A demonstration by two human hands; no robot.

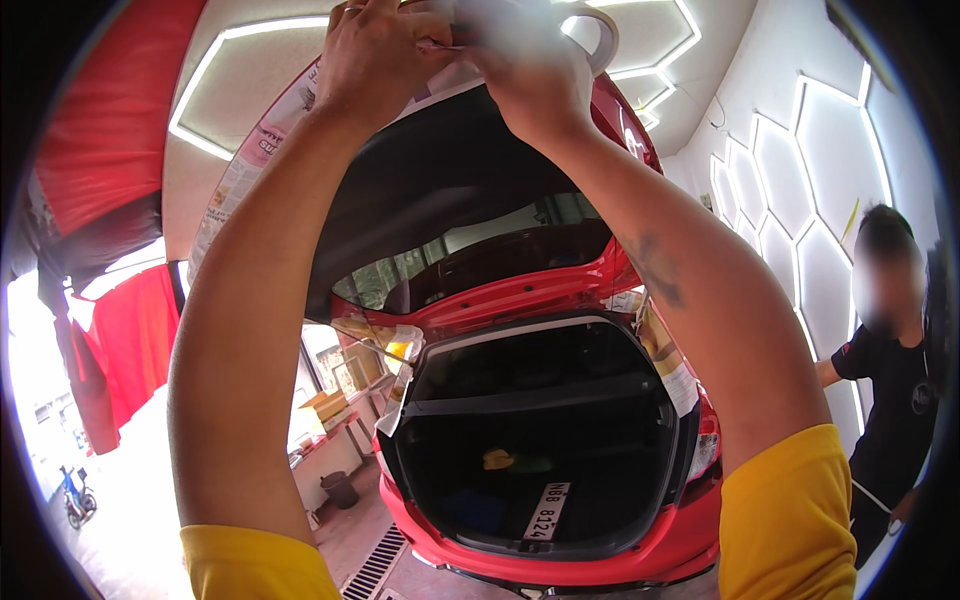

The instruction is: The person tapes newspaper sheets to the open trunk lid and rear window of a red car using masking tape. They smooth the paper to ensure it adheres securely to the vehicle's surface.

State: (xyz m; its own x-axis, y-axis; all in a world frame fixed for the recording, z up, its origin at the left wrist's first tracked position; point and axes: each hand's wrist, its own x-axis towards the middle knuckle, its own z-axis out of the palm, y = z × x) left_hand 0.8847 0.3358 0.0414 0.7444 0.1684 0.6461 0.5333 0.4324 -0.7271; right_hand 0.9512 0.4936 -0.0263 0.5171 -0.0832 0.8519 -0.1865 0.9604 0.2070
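Note:
Both my arms reach up to the edge of a red car's raised tailgate (480, 297). My left hand (378, 55) is at that edge with its fingers bent and pinched together, though what they hold is too small to make out. Close beside it is my right hand (535, 85), its fingers mostly lost in a blur. A pale roll of tape (605, 42) sits against the right hand's outer side and seems held in it. Printed newspaper (238, 185) covers the tailgate's left side, and a pale strip runs along the edge below my hands.
Below gapes the car's dark boot, holding a loose number plate (546, 511) and a yellowish object (497, 459). More paper (672, 368) covers the body beside the opening. A person in black (890, 370) stands at right. A bin (340, 490) and floor grate (374, 562) lie left.

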